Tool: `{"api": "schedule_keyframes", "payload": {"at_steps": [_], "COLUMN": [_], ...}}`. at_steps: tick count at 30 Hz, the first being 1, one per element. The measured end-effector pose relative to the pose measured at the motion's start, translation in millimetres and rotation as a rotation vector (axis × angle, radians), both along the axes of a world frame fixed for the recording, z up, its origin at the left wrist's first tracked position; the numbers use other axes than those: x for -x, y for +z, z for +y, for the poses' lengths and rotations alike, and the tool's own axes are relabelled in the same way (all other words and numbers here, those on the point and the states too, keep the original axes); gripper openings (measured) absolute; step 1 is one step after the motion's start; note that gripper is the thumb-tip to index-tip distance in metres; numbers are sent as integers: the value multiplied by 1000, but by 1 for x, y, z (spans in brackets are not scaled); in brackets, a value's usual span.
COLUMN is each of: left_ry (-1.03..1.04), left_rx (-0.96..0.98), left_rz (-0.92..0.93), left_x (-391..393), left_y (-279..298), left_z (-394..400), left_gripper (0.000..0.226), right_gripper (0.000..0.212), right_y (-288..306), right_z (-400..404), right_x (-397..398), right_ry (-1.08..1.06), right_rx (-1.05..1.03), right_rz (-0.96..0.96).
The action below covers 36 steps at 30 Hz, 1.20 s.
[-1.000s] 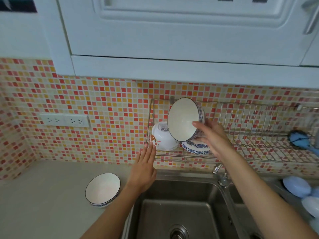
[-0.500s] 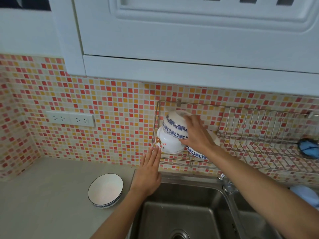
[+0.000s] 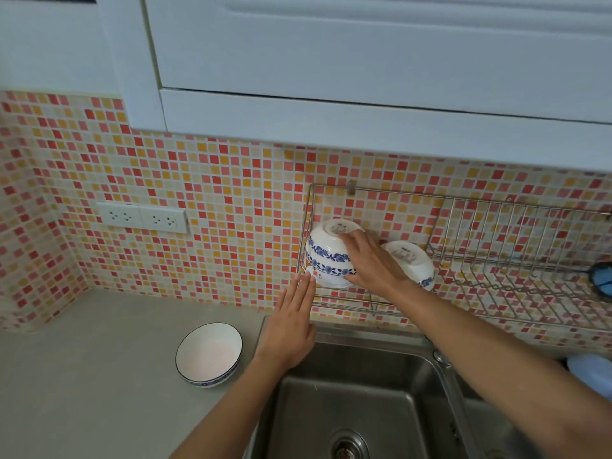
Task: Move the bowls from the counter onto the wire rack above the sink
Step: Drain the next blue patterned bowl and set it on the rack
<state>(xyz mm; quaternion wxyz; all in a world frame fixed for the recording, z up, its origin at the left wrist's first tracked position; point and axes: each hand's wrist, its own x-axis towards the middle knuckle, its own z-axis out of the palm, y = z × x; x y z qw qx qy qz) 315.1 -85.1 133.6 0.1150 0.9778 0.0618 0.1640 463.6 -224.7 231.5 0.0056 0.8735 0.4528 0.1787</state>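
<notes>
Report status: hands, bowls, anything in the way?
Right hand grips upturned blue-patterned bowl stacked on the wire rack. Left hand open, flat, below the rack. One bowl on the counter. Nothing blocking it.

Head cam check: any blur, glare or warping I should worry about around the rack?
Head view: wide-angle bends the cabinet edge and rack wires toward the right; blue item at the right edge is soft. Light is even and soft, with no glare on the bowl under the right hand.

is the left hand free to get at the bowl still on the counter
Probably yes: the left hand is open, holding nothing, and the bowl sits just beside it on the counter with nothing between.
</notes>
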Motion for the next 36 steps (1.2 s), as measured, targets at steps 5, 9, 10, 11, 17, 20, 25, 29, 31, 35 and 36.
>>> {"api": "schedule_keyframes", "payload": {"at_steps": [5, 9, 10, 11, 17, 20, 25, 29, 31, 35, 36], "left_ry": [10, 15, 19, 23, 64, 56, 14, 1, 4, 46, 55], "left_rx": [-15, -25, -28, -26, -11, -4, 38, 163, 213, 288, 287], "left_rz": [-8, -9, -9, -11, -38, -82, -76, -19, 2, 6, -10], "left_x": [0, 0, -1, -1, -5, -16, -52, -82, -93, -104, -105], "left_y": [-2, -1, -1, -1, 1, 12, 42, 56, 58, 56, 55], "left_z": [0, -1, -1, -2, -8, -11, -10, -10, -9, -7, -7], "left_gripper": [72, 73, 73, 73, 64, 64, 70, 86, 95, 102, 102], "right_gripper": [86, 88, 89, 89, 87, 88, 84, 94, 96, 94, 94], "right_y": [-10, -15, -17, -18, -23, -27, -35, -42, -45, -50, -52], "right_z": [-3, -3, -3, -4, -11, -29, -69, -89, -91, -91, -91], "right_x": [0, -6, -7, -9, -13, -12, -20, -29, -31, -33, -33], "right_ry": [-7, 1, 6, 13, 19, -80, -304, -438, -473, -512, -517], "right_rx": [23, 20, 22, 18, -114, -280, -407, -510, -548, -591, -601], "right_rz": [22, 30, 40, 50, 149, 206, 191, 295, 312, 300, 306]}}
